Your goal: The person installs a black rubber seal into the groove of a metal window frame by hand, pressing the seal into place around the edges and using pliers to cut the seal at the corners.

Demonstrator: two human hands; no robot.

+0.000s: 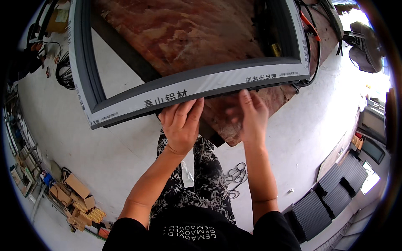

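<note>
A grey window frame [222, 81] with printed protective film lies on a work table with a worn reddish-brown top [184, 37]. Its near bar overhangs toward me. Along that bar's near edge runs a thin black strip [138, 118], possibly a rubber seal. My left hand [181, 127] is closed at the middle of this edge, fingers together, thumb and fingertips pressing at the strip and frame. To its right, my right hand [254, 119] has its thumb up against the same edge. Motion smears its other fingers, and I cannot make out what they hold.
A black cord [319, 62] loops at the table's right side, near an orange-handled tool [310, 26]. More thin black cord [236, 178] lies coiled on the floor by my legs. Cardboard boxes [77, 190] stand lower left; dark ribbed panels [314, 213] lie lower right.
</note>
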